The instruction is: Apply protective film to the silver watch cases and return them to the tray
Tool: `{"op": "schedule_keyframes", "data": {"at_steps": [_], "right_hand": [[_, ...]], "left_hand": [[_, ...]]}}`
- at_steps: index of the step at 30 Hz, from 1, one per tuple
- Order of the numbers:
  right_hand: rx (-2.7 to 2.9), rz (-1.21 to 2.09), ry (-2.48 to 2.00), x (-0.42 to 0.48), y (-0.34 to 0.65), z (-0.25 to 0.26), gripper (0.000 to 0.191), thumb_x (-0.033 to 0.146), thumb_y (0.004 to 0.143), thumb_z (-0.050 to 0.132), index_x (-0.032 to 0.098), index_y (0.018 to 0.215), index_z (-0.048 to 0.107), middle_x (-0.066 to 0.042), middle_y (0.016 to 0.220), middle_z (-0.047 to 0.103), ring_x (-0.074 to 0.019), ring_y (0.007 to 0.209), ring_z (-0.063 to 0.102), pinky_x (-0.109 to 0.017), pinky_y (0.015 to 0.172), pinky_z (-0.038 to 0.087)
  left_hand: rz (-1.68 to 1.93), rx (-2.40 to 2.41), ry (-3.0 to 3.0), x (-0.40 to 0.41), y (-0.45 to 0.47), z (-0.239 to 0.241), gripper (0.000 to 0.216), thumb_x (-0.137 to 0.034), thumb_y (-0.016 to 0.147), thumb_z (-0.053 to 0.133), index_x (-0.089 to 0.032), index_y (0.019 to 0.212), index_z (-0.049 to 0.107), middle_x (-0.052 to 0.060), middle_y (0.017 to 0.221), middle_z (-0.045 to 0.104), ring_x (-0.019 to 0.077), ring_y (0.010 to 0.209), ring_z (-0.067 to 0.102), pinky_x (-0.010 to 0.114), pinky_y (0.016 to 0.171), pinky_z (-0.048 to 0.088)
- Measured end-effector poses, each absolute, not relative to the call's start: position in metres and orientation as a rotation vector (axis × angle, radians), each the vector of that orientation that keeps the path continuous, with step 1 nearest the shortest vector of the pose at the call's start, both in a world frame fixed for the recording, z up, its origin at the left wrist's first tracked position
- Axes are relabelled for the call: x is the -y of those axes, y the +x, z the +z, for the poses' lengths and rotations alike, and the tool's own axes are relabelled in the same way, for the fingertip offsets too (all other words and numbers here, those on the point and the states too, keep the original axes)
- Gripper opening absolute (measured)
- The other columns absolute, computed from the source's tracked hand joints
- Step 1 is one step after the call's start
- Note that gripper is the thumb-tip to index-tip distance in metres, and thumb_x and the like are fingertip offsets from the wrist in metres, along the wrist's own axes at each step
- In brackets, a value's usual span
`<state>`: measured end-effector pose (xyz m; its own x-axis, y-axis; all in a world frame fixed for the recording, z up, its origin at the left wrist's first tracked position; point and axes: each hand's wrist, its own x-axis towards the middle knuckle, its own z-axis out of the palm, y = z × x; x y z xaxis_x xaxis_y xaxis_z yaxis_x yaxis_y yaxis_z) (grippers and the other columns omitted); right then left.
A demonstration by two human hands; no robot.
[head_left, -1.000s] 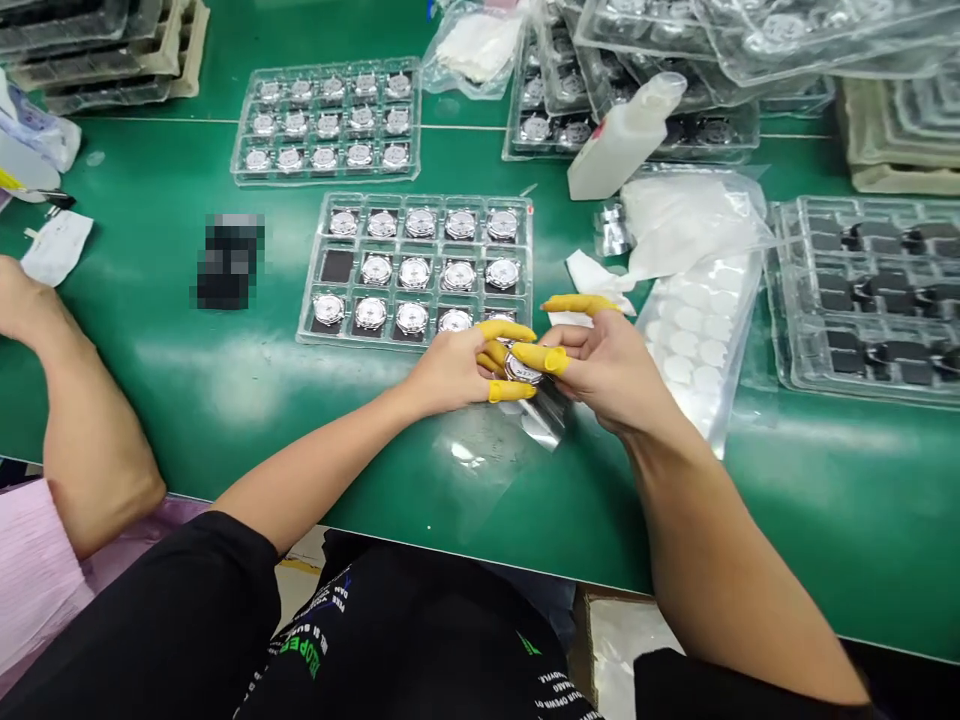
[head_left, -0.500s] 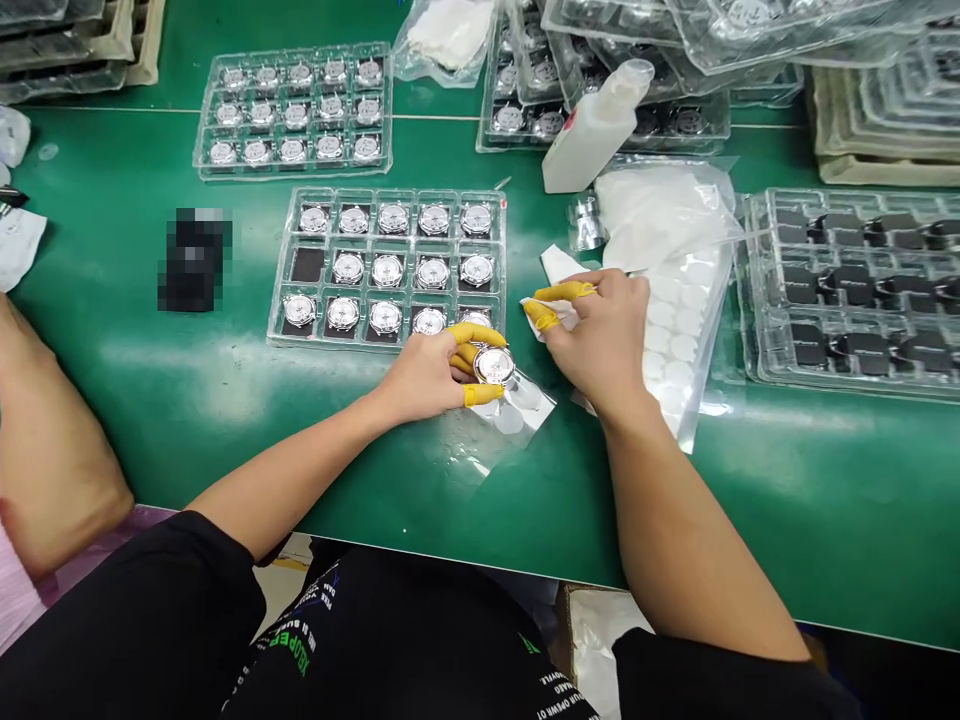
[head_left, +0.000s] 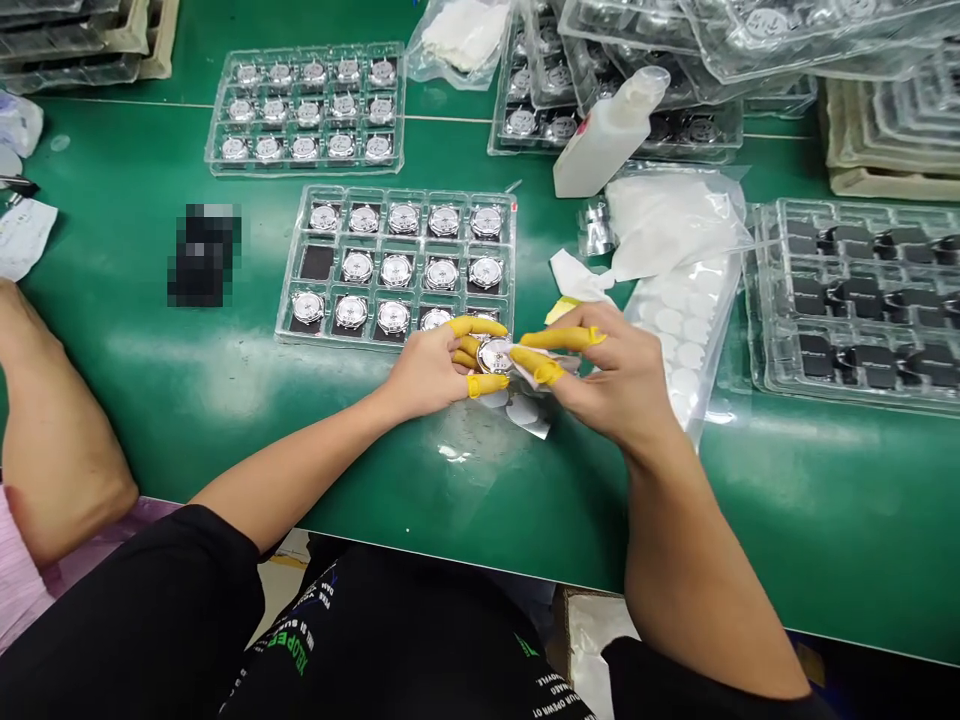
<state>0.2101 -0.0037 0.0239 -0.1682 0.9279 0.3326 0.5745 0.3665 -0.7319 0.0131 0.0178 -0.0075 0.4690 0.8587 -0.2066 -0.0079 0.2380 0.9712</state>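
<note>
My left hand [head_left: 439, 372], with yellow finger cots on its fingertips, is closed around the edge of a silver watch case [head_left: 493, 356], whose round face is turned up. In my right hand [head_left: 619, 375], also in yellow cots, a white wipe [head_left: 541, 366] is pinched, and its tip meets the watch case's face. Just behind my left hand lies a clear plastic tray [head_left: 285, 325] of similar watch cases on dark pads; one compartment in its middle row holds only a pad. Below the watch case a sheet with round white stickers [head_left: 527, 412] lies on the table.
A spray bottle [head_left: 604, 140] stands at the back, beside a plastic bag [head_left: 671, 225] and a sheet of round stickers [head_left: 679, 330]. Another watch tray [head_left: 214, 150] is back left. Trays of black parts [head_left: 765, 370] lie right. A neighbour's arm [head_left: 64, 420] rests at left.
My right hand has moved left and slightly down, bringing the wipe from beside the plastic bag onto the watch case. My left hand keeps its hold. The view has shifted slightly.
</note>
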Motion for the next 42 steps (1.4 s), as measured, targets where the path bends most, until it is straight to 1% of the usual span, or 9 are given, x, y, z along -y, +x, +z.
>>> {"op": "schedule_keyframes", "data": {"at_steps": [7, 11, 15, 28, 32, 34, 36, 39, 42], "right_hand": [[1.829, 0.544, -1.285, 0.001, 0.211, 0.019, 0.01, 0.04, 0.083, 0.076, 0.03, 0.083, 0.08, -0.005, 0.075, 0.06, -0.0208, 0.069, 0.056, -0.04, 0.064, 0.045], [1.91, 0.698, -1.22, 0.001, 0.212, 0.02, 0.011, 0.043, 0.083, 0.077, 0.032, 0.083, 0.08, -0.004, 0.074, 0.06, -0.0205, 0.069, 0.056, -0.04, 0.064, 0.046], [1.845, 0.529, -1.251, 0.0, 0.214, 0.018, 0.011, 0.04, 0.083, 0.078, 0.029, 0.083, 0.08, -0.004, 0.072, 0.056, -0.0198, 0.068, 0.054, -0.039, 0.064, 0.045], [1.906, 0.519, -1.184, -0.002, 0.214, 0.009, 0.014, 0.04, 0.087, 0.076, 0.027, 0.087, 0.079, -0.003, 0.073, 0.059, -0.0172, 0.065, 0.056, -0.035, 0.059, 0.045], [1.763, 0.25, -1.542, -0.005, 0.234, 0.008, 0.023, 0.043, 0.089, 0.072, 0.024, 0.103, 0.078, -0.011, 0.096, 0.066, -0.0264, 0.092, 0.062, -0.045, 0.081, 0.05], [1.78, 0.341, -1.632, -0.003, 0.249, 0.013, 0.037, 0.043, 0.087, 0.073, 0.026, 0.12, 0.073, -0.012, 0.112, 0.068, -0.0288, 0.103, 0.061, -0.046, 0.087, 0.05], [1.842, 0.588, -1.618, 0.0, 0.259, 0.02, 0.05, 0.043, 0.083, 0.077, 0.028, 0.13, 0.068, -0.01, 0.115, 0.071, -0.0268, 0.1, 0.063, -0.043, 0.085, 0.052], [1.886, 0.835, -1.546, 0.005, 0.259, 0.029, 0.04, 0.041, 0.077, 0.08, 0.026, 0.114, 0.073, -0.005, 0.099, 0.075, -0.024, 0.089, 0.066, -0.041, 0.083, 0.053], [1.789, 0.843, -1.586, 0.007, 0.252, 0.032, 0.026, 0.038, 0.077, 0.079, 0.024, 0.099, 0.076, -0.004, 0.089, 0.076, -0.024, 0.085, 0.068, -0.043, 0.085, 0.054]], "left_hand": [[0.734, -0.897, 1.186, -0.017, 0.014, -0.006, 0.058, -0.01, 0.063, 0.085, -0.015, 0.119, 0.069, -0.001, 0.082, 0.07, 0.0076, 0.074, 0.066, 0.019, 0.07, 0.056], [0.722, -0.862, 1.168, -0.017, 0.014, -0.006, 0.057, -0.008, 0.062, 0.084, -0.014, 0.117, 0.069, -0.002, 0.081, 0.07, 0.007, 0.074, 0.066, 0.019, 0.071, 0.056], [0.733, -0.884, 1.152, -0.017, 0.014, -0.005, 0.058, -0.009, 0.062, 0.085, -0.015, 0.118, 0.07, -0.002, 0.08, 0.069, 0.0069, 0.073, 0.064, 0.019, 0.07, 0.056], [0.736, -0.892, 1.16, -0.017, 0.014, -0.009, 0.063, -0.011, 0.06, 0.088, -0.015, 0.121, 0.07, -0.001, 0.079, 0.069, 0.0069, 0.067, 0.063, 0.019, 0.064, 0.056], [0.809, -0.904, 1.187, -0.016, 0.014, -0.011, 0.062, -0.016, 0.063, 0.089, -0.017, 0.122, 0.071, 0.0, 0.083, 0.071, 0.0081, 0.07, 0.067, 0.022, 0.07, 0.061], [0.875, -0.892, 1.241, -0.015, 0.014, -0.013, 0.059, -0.018, 0.066, 0.088, -0.019, 0.123, 0.071, 0.001, 0.09, 0.074, 0.0105, 0.078, 0.072, 0.025, 0.079, 0.064], [0.934, -0.889, 1.317, -0.013, 0.014, -0.016, 0.056, -0.021, 0.069, 0.086, -0.021, 0.123, 0.072, 0.002, 0.096, 0.076, 0.0121, 0.084, 0.074, 0.026, 0.085, 0.065], [0.989, -0.886, 1.408, -0.012, 0.013, -0.019, 0.052, -0.024, 0.072, 0.085, -0.022, 0.123, 0.071, 0.002, 0.102, 0.077, 0.0126, 0.087, 0.075, 0.027, 0.087, 0.066], [1.017, -0.887, 1.524, -0.013, 0.011, -0.018, 0.052, -0.025, 0.072, 0.086, -0.022, 0.122, 0.072, 0.002, 0.104, 0.078, 0.0133, 0.088, 0.075, 0.03, 0.091, 0.065]]}}
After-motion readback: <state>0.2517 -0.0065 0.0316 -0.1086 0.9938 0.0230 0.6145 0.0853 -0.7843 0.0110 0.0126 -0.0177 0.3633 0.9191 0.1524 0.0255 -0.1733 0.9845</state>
